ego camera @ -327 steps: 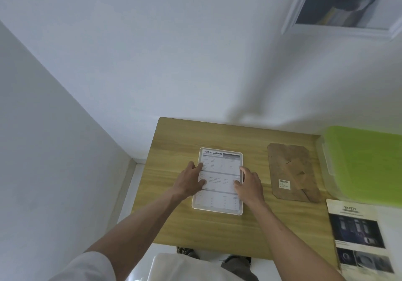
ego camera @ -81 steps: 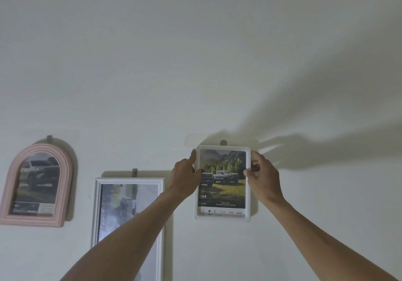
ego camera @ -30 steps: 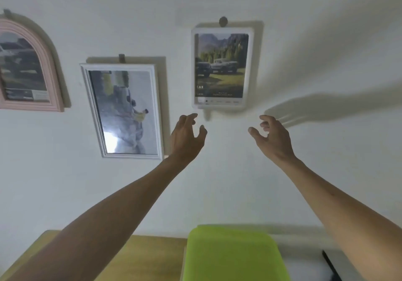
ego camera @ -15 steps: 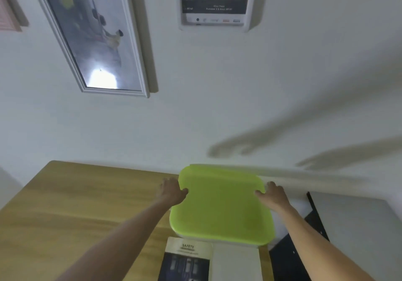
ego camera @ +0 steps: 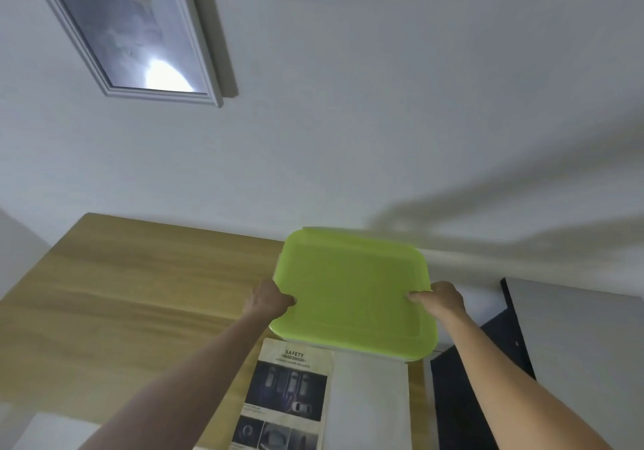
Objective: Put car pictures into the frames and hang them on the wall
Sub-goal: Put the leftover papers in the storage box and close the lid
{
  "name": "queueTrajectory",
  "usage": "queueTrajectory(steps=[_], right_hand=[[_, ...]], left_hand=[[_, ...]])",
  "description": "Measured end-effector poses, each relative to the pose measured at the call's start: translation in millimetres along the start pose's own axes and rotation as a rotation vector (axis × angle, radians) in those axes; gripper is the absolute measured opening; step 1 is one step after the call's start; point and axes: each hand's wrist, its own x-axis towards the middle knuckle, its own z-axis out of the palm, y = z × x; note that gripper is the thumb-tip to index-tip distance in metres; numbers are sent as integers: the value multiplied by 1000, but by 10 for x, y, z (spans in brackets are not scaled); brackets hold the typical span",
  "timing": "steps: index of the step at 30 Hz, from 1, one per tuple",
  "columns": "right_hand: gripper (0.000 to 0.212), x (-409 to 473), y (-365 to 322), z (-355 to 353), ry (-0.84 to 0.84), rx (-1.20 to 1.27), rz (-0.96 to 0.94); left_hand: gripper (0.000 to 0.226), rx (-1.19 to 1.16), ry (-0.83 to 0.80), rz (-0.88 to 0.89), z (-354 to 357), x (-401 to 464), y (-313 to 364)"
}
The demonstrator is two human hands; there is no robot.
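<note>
- Hands on the lid, head view: the left hand [ego camera: 268,299] grips the left edge of the green lid [ego camera: 352,293], thumb lying on top and fingers tucked out of sight beneath.
- On the other side the right hand [ego camera: 441,299] grips the right edge the same way, thumb over the rim.
- That lid covers a pale container [ego camera: 369,348], of which only a strip of the near rim shows below the green; whether lid and rim touch, I cannot tell.
- It all sits at the right end of the wooden table [ego camera: 139,293], hard against the white wall [ego camera: 383,101].
- Just in front of the container lies a printed car sheet [ego camera: 284,397], headed "SAFETY", flat on the table between the two forearms.
- Beside it, to the right, a plain white sheet [ego camera: 369,401].
- Up on the wall, top left, hangs a white frame [ego camera: 209,66] with a picture inside, glare washing out its lower part.
- A dark panel [ego camera: 463,380] stands at the far right, past the table edge.
</note>
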Motion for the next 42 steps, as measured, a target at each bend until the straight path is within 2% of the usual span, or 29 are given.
queueTrajectory(steps=[3, 8, 10, 12, 13, 15, 17, 20, 22, 24, 30, 35, 38, 42], right_hand=[[36, 42, 12, -35, -21, 73, 1], [42, 51, 23, -63, -24, 163, 9], [57, 77, 45, -34, -16, 241, -7], [86, 40, -3, 7, -23, 292, -27], [87, -34, -80, 24, -28, 331, -42], [51, -270, -283, 74, -52, 354, -54], [30, -424, -460, 178, -93, 365, -86], [39, -598, -739, 455, -120, 372, -120], [55, -671, -931, 727, -114, 350, -136], [61, -727, -1130, 1025, -107, 325, -171], [44, -935, -1762, 1859, -64, 158, -261], [65, -950, -2146, 2461, -16, -82, -326], [64, -945, -2272, 2802, -1, -222, -311], [67, -881, -2266, 3135, -14, -251, -248]], left_hand=[[46, -86, 35, -22, -14, -16, -6], [46, -207, 79, -18, -74, -27, -20], [47, -228, 75, -12, -130, 0, -62], [48, -232, 62, -5, -227, 52, -125], [48, -240, 60, -3, -287, 86, -169], [50, -250, 49, -9, -422, 175, -302], [54, -259, 42, -24, -581, 307, -514], [59, -295, 44, -66, -860, 486, -886], [55, -345, 61, -97, -1084, 530, -1108], [52, -382, 80, -118, -1294, 630, -1349], [43, -378, 105, -131, -1863, 967, -1991], [58, -333, 91, -94, -2135, 1261, -2336], [56, -309, 100, -83, -2154, 1455, -2481], [63, -220, 68, -97, -2118, 1639, -2600]])
